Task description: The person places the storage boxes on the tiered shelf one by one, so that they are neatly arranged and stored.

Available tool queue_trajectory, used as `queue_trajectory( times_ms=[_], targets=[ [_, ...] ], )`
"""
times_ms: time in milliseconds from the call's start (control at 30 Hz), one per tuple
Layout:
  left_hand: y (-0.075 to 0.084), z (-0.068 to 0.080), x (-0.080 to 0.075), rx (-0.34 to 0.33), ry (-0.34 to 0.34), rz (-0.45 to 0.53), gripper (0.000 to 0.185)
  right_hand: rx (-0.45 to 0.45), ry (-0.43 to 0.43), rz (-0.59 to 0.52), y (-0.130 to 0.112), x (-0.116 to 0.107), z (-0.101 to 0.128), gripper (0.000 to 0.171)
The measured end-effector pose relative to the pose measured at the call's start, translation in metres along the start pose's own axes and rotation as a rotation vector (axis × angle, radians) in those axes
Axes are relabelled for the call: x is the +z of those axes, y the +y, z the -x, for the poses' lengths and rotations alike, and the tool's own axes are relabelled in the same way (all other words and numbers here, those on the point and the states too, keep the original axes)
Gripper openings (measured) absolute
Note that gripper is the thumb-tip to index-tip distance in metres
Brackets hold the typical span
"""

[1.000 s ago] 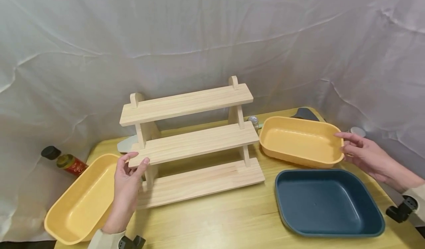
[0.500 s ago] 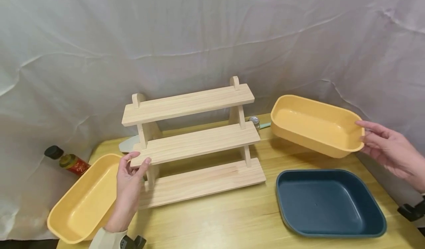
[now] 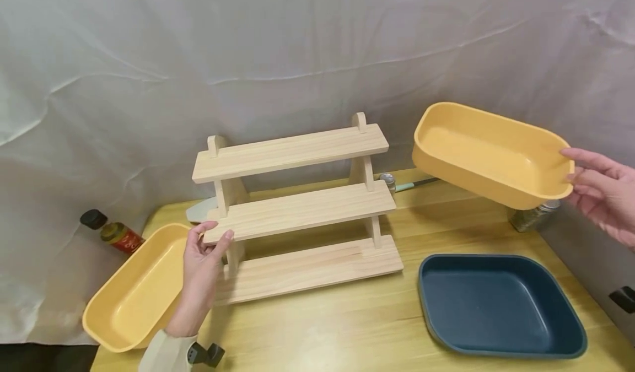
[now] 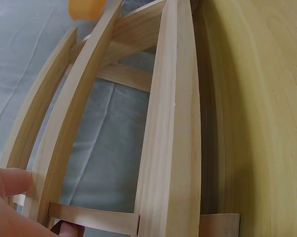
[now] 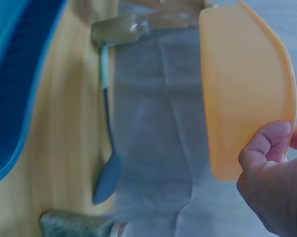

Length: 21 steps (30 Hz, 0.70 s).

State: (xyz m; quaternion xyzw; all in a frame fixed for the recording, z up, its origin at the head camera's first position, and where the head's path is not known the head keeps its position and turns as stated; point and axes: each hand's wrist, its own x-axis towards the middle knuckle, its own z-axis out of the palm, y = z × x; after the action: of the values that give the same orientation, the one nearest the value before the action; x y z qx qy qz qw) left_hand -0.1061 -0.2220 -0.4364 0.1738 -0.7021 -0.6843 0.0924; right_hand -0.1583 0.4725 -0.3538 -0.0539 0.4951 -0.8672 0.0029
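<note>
Above the desk (image 3: 347, 328), at the right hand (image 3: 602, 193) | yellow tray (image 3: 488, 154) pinched by its right end, airborne, long axis toward wooden rack (image 3: 297, 209) | left hand (image 3: 203, 262) gripped middle shelf's left end | right hand nearer tray.

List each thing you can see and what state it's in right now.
Right hand: grips raised yellow tray by its end, tilted, empty.
Left hand: holds rack at its middle shelf; rack upright, shelves bare.
Left yellow tray: empty, overhanging table.
Blue tray: empty, flat.
Bottle: lying down, capped.
</note>
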Motion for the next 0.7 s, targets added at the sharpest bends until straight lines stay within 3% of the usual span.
queue_trajectory(
  times_ms=[200,433,700],
  targets=[
    [-0.001,-0.001,0.001,0.016,0.003,0.012,0.04,-0.018,-0.025,-0.008,-0.006,0.031,-0.013,0.048],
    [0.0,-0.001,0.002,0.015,-0.013,-0.007,0.042,0.054,-0.017,0.082,-0.016,0.081,-0.029,0.047],
    [0.001,0.0,0.001,-0.006,-0.01,-0.036,0.044,0.115,-0.129,0.075,-0.005,0.134,-0.059,0.045]
  ],
)
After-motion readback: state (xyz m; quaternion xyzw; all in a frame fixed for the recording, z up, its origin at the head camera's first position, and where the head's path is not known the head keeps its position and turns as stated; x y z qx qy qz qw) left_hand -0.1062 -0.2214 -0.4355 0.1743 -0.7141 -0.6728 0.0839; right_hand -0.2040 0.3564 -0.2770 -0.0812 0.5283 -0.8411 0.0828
